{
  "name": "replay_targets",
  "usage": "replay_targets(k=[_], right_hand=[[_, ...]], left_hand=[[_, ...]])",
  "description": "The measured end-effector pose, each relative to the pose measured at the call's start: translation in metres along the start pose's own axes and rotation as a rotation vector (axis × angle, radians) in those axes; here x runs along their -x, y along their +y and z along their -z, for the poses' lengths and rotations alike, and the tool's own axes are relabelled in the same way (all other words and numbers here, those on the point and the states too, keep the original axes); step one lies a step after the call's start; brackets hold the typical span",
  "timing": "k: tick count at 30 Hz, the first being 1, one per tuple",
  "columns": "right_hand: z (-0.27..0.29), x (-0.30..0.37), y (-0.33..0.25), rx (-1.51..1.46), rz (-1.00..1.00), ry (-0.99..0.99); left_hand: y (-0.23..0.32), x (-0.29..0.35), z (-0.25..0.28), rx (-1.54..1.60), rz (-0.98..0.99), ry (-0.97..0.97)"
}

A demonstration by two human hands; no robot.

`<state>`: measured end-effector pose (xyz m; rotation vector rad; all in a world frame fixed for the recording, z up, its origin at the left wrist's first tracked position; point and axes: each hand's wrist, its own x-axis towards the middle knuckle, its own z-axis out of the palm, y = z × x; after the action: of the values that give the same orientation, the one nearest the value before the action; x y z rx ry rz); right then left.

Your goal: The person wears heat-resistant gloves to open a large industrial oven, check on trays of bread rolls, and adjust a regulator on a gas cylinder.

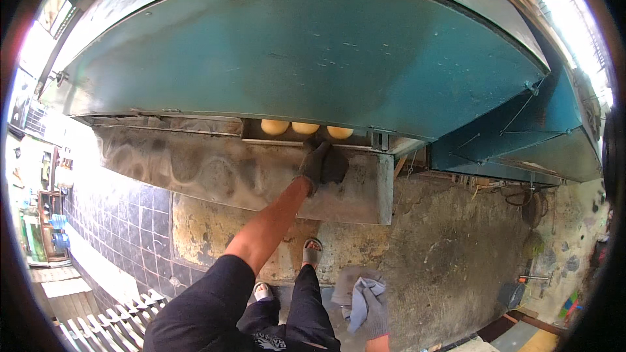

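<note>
Left hand (pixel 317 161), gloved perhaps against heat, reaches to the far tray (pixel 253 132) of yellow buns (pixel 305 128); I cannot tell if it grips. Apart, near right, the right hand (pixel 376 323) holds a grey cloth (pixel 365 298).

Dark floor tiles (pixel 134 221) lie beside stained, worn concrete (pixel 450 234).

Round pieces (pixel 305 128) are pale yellow; the left glove (pixel 315 163) is dark charcoal grey, and the cloth (pixel 366 298) at the right hand (pixel 377 322) light blue-grey. The large panel (pixel 293 52) is teal with pale scratch marks; the ledge (pixel 215 163) is brownish grey with lighter curved smears. Floor tiles (pixel 134 215) are dark grey with a paler square grid.
</note>
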<state>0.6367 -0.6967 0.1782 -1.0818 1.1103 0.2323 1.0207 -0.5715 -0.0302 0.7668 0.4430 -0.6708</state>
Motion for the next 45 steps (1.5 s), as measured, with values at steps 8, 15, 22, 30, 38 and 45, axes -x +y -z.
replay_targets(k=[8,15,22,30,38,45], right_hand=[[-0.04,-0.014,0.053,-0.373,-0.057,-0.318],[-0.183,0.089,0.069,0.028,0.801,-0.438],[-0.348,0.104,0.098,0.393,0.886,-0.386],[-0.454,-0.04,0.267,-0.237,-0.067,-0.588],[-0.478,-0.161,0.347,-0.604,-0.28,-0.708],[-0.507,-0.158,0.244,-0.699,-0.296,-0.595]], left_hand=[[0.087,-0.007,0.098,0.225,-0.249,-0.139],[0.216,0.241,0.198,-0.048,-0.337,-0.049],[0.214,0.555,0.318,0.16,-0.398,-0.018],[0.212,0.545,0.44,-1.518,-1.015,0.436],[0.369,0.36,0.415,-1.699,-1.331,0.25],[0.376,0.243,0.477,-0.225,-0.349,-0.259]])
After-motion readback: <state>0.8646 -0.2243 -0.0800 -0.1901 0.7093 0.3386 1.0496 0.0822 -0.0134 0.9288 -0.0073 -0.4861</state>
